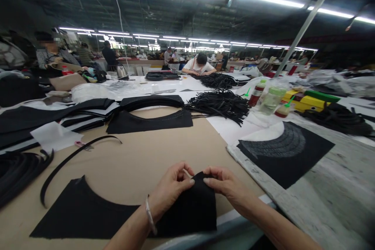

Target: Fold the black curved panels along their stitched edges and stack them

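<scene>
A black fabric panel (96,218) with a deep curved cut-out lies on the tan board (164,152) at the front edge. My left hand (172,185) pinches the panel's upper right corner between thumb and fingers. Close beside it, my right hand (224,183) pinches the same corner from the other side, and the fabric there is slightly raised. To the left, a thin curved black strip (67,158) rests on the board. A pair of small pink-handled snips (83,145) lies near a white sheet (54,136).
Stacked black curved panels (152,123) lie beyond the board's middle. A heap of black strips (218,105), bottles (258,91), a jar (272,99) and a yellow box (312,101) stand farther back. Another black panel (304,156) lies on the grey slab at right. A co-worker (199,64) bends over the far table.
</scene>
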The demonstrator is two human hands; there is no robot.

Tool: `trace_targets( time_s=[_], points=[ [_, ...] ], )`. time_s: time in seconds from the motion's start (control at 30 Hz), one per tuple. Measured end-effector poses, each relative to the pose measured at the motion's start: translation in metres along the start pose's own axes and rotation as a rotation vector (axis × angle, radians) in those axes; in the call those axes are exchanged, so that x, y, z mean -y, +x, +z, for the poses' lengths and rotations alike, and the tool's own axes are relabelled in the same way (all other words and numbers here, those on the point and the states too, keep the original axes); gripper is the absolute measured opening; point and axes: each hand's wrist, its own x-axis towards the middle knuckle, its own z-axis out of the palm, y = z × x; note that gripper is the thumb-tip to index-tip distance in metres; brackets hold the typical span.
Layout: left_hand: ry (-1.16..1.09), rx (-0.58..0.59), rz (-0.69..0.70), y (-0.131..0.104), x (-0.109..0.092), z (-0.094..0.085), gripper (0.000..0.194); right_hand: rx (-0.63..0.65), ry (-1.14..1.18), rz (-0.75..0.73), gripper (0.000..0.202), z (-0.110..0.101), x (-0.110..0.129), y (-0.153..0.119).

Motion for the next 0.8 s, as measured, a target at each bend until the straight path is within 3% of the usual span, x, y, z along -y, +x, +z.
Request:
trace_targets(
  time_s=[0.1,0.2,0.27,0.4,0.63,0.8],
  points=[
    [0.122,-0.027,0.065,-0.004,-0.001,0.006,0.018,-0.045,-0.003,-0.003,0.032,0.003,0.0,-0.004],
    [0.419,-0.202,0.28,-0.011,-0.004,0.013,0.002,-0.072,0.036,0.016,0.034,0.006,-0.001,-0.006],
    [0.647,-0.314,0.457,-0.016,-0.005,0.019,0.009,-0.077,0.07,0.028,0.035,0.01,0.0,-0.009],
    [0.966,-0.328,0.673,-0.02,-0.005,0.027,0.018,-0.07,0.101,0.026,0.034,0.016,0.006,-0.015],
    [1.137,-0.388,0.834,-0.018,0.001,0.03,0.02,-0.1,0.067,0.021,0.033,0.02,0.011,-0.019],
    [1.157,-0.402,0.832,-0.019,0.002,0.031,0.02,-0.093,0.019,0.016,0.03,0.021,0.008,-0.017]
  ],
)
